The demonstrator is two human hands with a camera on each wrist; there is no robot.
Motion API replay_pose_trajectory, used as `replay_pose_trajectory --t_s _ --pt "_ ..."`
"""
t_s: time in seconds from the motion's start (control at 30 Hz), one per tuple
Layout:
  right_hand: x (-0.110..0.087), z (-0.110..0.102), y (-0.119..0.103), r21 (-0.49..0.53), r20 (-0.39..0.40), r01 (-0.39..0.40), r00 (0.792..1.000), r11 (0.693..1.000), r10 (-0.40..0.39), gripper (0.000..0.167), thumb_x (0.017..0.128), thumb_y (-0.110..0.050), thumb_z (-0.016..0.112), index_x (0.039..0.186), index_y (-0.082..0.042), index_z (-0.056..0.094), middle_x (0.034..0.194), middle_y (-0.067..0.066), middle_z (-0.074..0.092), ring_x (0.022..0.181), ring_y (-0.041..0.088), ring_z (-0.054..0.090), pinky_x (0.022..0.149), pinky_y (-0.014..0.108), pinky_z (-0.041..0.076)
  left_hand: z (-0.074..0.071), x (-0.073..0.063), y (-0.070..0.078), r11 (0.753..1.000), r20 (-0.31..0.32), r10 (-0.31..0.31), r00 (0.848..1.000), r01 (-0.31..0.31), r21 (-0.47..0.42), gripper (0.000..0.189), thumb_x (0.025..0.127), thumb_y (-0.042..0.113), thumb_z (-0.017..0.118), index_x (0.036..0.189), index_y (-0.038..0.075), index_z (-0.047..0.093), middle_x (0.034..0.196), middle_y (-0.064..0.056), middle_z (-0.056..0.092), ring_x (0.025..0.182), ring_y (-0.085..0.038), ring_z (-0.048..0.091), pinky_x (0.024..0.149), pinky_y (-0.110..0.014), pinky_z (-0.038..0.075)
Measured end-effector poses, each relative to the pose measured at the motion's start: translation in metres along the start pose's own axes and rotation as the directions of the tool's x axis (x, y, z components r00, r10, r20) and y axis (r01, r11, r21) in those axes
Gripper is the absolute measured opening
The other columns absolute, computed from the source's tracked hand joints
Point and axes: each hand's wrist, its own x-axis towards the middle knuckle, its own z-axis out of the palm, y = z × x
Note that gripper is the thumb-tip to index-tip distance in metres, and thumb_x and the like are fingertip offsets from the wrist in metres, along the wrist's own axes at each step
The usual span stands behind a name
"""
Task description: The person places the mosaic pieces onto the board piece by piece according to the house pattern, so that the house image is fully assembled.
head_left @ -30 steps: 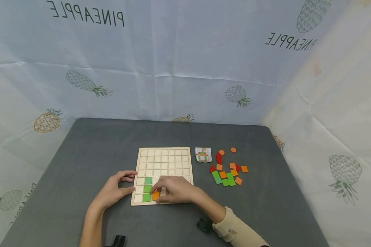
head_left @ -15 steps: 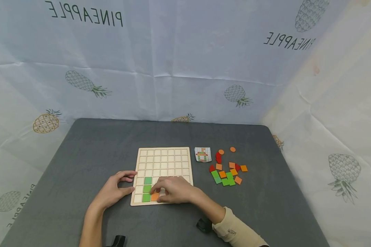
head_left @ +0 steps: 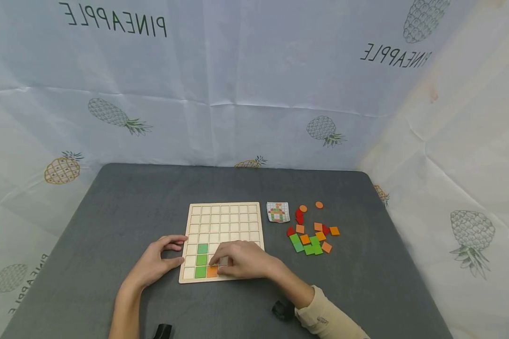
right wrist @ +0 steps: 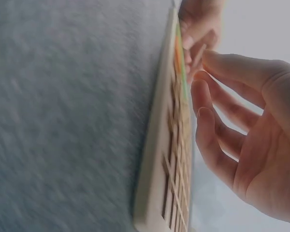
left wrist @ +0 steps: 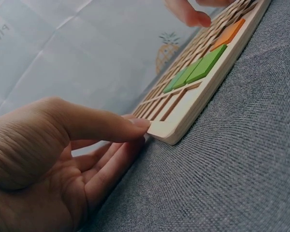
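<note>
A pale wooden grid board [head_left: 225, 228] lies on the dark table. My left hand [head_left: 156, 260] rests at its left edge, thumb and fingers loosely bent and touching the rim; the thumb lies by the near corner in the left wrist view. Three green tiles [head_left: 201, 260] sit in a column of cells, and an orange square tile [head_left: 212, 271] lies flat in the bottom-row cell beside them. Just right of and above that tile hovers my right hand [head_left: 243, 260], fingers bent, with no tile plainly visible between them. It hides part of the board's lower right.
A small pattern card [head_left: 277, 212] lies right of the board. Beyond it are scattered loose orange tiles [head_left: 334, 231], green tiles [head_left: 314, 246], red pieces [head_left: 299, 216] and orange discs [head_left: 319, 205]. A printed curtain [head_left: 237, 80] hangs behind the table.
The orange tile, askew a second ago, now lies flat in its cell. My right hand has let go of it and moved slightly right. The left hand stays at the board's edge.
</note>
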Motion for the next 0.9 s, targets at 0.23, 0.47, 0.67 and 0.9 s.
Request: replay_pose_trajectory --t_s 0.23,0.47,0.67,0.9 --pt "-0.01 -0.012 0.008 0.106 -0.056 -0.043 0.997 0.993 0.049 0.024 0.1 -0.025 0.08 0.124 -0.022 0.082 0.121 -0.008 0.078 0.08 -0.01 0.06 0.071 0.011 0.048 0.0 -0.001 0.002 1.0 0.001 -0.011 1.0 0.011 0.001 0.057 0.092 0.008 0.084 0.146 0.008 0.065 0.144 -0.014 0.065 0.122 -0.025 0.064 0.094 -0.028 0.054" --pt "-0.025 -0.025 0.017 0.201 -0.105 -0.079 0.989 0.976 0.102 0.029 0.1 -0.025 0.08 0.128 -0.019 0.08 0.127 -0.006 0.077 0.085 -0.005 0.066 0.072 0.017 0.052 0.0 0.0 0.003 1.0 0.001 -0.01 1.0 0.01 0.002 0.057 0.092 0.008 0.084 0.146 0.008 0.065 0.145 -0.013 0.065 0.122 -0.024 0.064 0.094 -0.028 0.054" --pt "-0.041 -0.038 0.03 0.219 -0.183 -0.084 0.975 0.972 0.125 0.029 0.1 -0.025 0.081 0.126 -0.014 0.08 0.128 0.0 0.078 0.084 -0.001 0.068 0.074 0.02 0.054 0.0 0.0 0.003 1.0 -0.005 -0.012 1.0 0.012 0.0 0.057 0.091 0.007 0.084 0.145 0.008 0.066 0.143 -0.012 0.066 0.121 -0.024 0.064 0.094 -0.027 0.053" --pt "-0.061 -0.054 0.043 0.268 -0.227 -0.119 0.957 0.956 0.183 0.03 0.099 -0.02 0.081 0.127 -0.008 0.079 0.119 0.011 0.08 0.075 0.002 0.062 0.065 0.022 0.052 0.0 -0.001 0.003 1.0 -0.006 -0.011 1.0 0.011 0.001 0.057 0.091 0.007 0.084 0.145 0.008 0.066 0.142 -0.012 0.066 0.12 -0.024 0.064 0.094 -0.027 0.053"
